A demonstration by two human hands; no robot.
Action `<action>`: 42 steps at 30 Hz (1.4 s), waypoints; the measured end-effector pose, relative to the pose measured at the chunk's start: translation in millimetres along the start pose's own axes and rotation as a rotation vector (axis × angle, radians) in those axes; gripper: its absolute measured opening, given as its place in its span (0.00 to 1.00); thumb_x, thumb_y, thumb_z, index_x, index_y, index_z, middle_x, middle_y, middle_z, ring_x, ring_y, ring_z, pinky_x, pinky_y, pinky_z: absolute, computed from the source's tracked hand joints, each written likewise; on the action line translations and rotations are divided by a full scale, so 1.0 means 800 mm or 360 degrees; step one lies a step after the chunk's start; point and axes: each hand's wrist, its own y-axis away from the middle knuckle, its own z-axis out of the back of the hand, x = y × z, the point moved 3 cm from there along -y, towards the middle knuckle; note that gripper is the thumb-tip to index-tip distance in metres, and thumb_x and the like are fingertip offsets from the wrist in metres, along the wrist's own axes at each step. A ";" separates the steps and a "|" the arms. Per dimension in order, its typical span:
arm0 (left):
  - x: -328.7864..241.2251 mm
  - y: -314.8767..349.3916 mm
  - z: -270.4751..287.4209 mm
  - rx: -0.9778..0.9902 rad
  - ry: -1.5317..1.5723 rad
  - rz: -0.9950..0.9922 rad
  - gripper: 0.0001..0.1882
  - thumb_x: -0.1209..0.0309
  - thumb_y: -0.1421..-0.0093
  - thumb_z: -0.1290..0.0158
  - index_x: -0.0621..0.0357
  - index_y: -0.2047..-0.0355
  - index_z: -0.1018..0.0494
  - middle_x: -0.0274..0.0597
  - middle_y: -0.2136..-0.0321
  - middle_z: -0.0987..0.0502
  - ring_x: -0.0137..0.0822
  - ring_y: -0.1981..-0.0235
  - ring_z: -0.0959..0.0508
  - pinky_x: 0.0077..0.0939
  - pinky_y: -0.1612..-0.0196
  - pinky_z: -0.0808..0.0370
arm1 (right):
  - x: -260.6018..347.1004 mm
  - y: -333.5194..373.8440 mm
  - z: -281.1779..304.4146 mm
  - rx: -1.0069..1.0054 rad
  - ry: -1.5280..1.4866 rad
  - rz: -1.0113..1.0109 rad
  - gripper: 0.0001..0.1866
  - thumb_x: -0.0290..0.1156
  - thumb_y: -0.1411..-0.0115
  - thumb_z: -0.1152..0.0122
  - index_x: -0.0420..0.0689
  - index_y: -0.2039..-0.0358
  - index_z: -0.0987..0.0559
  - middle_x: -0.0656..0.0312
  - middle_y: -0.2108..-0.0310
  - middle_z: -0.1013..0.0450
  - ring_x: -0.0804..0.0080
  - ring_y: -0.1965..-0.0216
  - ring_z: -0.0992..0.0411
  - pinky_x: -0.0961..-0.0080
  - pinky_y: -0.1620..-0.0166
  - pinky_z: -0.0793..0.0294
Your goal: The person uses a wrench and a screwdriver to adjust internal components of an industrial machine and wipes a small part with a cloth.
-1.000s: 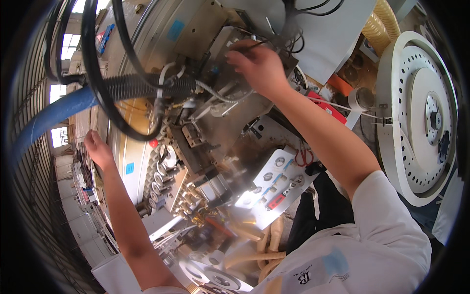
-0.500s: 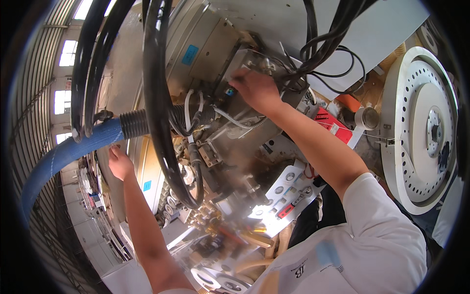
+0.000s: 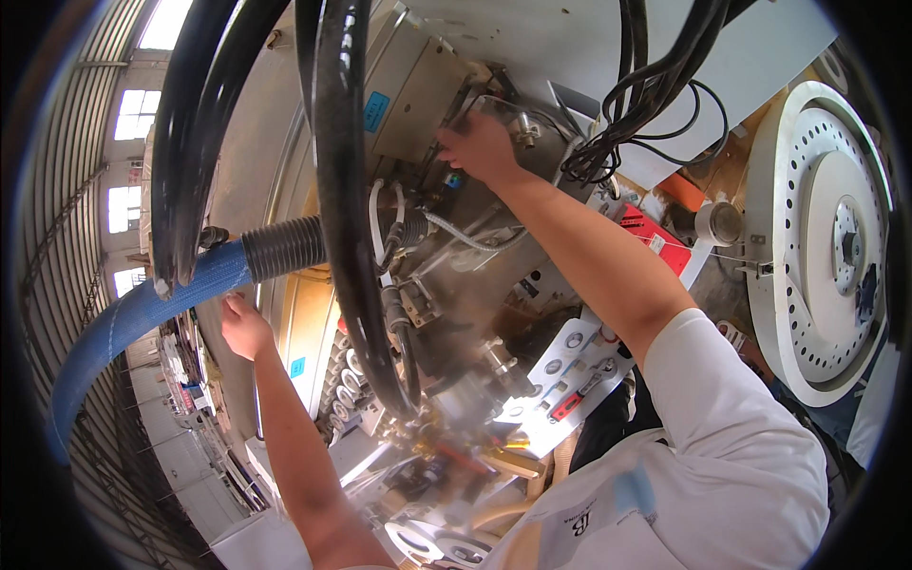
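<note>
My right hand (image 3: 482,150) reaches into a machine, its fingers curled beside a metal housing (image 3: 404,104) with a blue label. Close to it are a clear cover and a metal fitting (image 3: 524,130). A small blue-lit part (image 3: 453,180) shows just below the fingers. Whatever lies between those fingers is hidden. On the left, my left hand (image 3: 247,328) is closed, fingertips pressed together just under a blue sleeved hose (image 3: 204,277). I cannot make out what it pinches. The hose joins a black corrugated pipe (image 3: 282,251) running toward the machine.
Thick black cables (image 3: 344,190) hang across the front of the machine. A white wheel with holes (image 3: 807,247) stands at the right. Below the right forearm lie a white sheet with pictured parts (image 3: 546,418) and a red box (image 3: 655,237). Brass fittings (image 3: 418,437) sit lower in the middle.
My right hand has moved a little left and farther in, toward the metal housing. My left hand stays beneath the blue hose. The whole view has shifted slightly.
</note>
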 end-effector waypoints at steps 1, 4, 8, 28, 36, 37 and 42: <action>0.001 0.001 0.003 0.0008 -0.0018 0.0011 0.24 0.51 0.32 0.62 0.49 0.60 0.18 0.45 0.66 0.16 0.53 0.63 0.17 0.51 0.60 0.24 | 0.001 0.003 -0.007 0.0007 -0.0021 -0.0018 0.15 0.36 0.40 0.34 0.35 0.64 0.21 0.59 0.75 0.18 0.73 0.74 0.17 0.76 0.72 0.21; 0.004 0.002 0.003 -0.0009 -0.0035 0.0019 0.24 0.51 0.32 0.62 0.49 0.60 0.18 0.46 0.66 0.16 0.53 0.63 0.17 0.51 0.59 0.24 | 0.001 0.009 -0.018 0.0041 -0.0048 -0.0075 0.14 0.35 0.40 0.34 0.35 0.63 0.21 0.60 0.74 0.18 0.74 0.74 0.18 0.76 0.73 0.22; 0.001 0.003 0.001 -0.0021 -0.0032 0.0031 0.24 0.51 0.32 0.62 0.50 0.60 0.18 0.46 0.66 0.16 0.53 0.63 0.17 0.51 0.59 0.24 | -0.001 0.006 -0.023 0.0160 0.0069 -0.0177 0.14 0.35 0.40 0.34 0.35 0.63 0.22 0.58 0.72 0.18 0.73 0.75 0.18 0.76 0.73 0.22; 0.008 0.004 -0.005 -0.0084 0.0043 0.0063 0.26 0.49 0.33 0.61 0.50 0.63 0.17 0.45 0.70 0.16 0.53 0.67 0.17 0.51 0.62 0.24 | 0.010 -0.011 -0.017 0.0037 0.0285 -0.0168 0.13 0.39 0.43 0.40 0.41 0.71 0.19 0.64 0.82 0.20 0.73 0.80 0.20 0.76 0.71 0.21; -0.004 -0.002 -0.005 0.0005 0.0060 0.0037 0.27 0.48 0.32 0.61 0.51 0.61 0.17 0.45 0.71 0.16 0.53 0.68 0.17 0.51 0.63 0.24 | -0.003 -0.041 -0.009 0.0023 0.0574 0.0019 0.13 0.39 0.46 0.36 0.41 0.73 0.19 0.62 0.79 0.19 0.64 0.71 0.19 0.66 0.63 0.21; -0.001 -0.001 -0.001 0.0019 0.0023 0.0051 0.27 0.49 0.32 0.61 0.51 0.61 0.17 0.45 0.71 0.16 0.53 0.68 0.17 0.51 0.63 0.24 | -0.004 -0.038 -0.012 0.0008 0.0538 0.0023 0.13 0.39 0.46 0.36 0.41 0.73 0.19 0.61 0.79 0.19 0.62 0.70 0.19 0.65 0.62 0.21; -0.008 0.007 0.002 -0.0024 0.0036 0.0072 0.27 0.49 0.33 0.61 0.51 0.62 0.17 0.45 0.73 0.17 0.52 0.69 0.17 0.51 0.64 0.24 | -0.001 -0.029 -0.019 -0.0153 0.0694 0.0144 0.13 0.39 0.46 0.37 0.41 0.73 0.20 0.62 0.79 0.19 0.60 0.68 0.19 0.62 0.60 0.21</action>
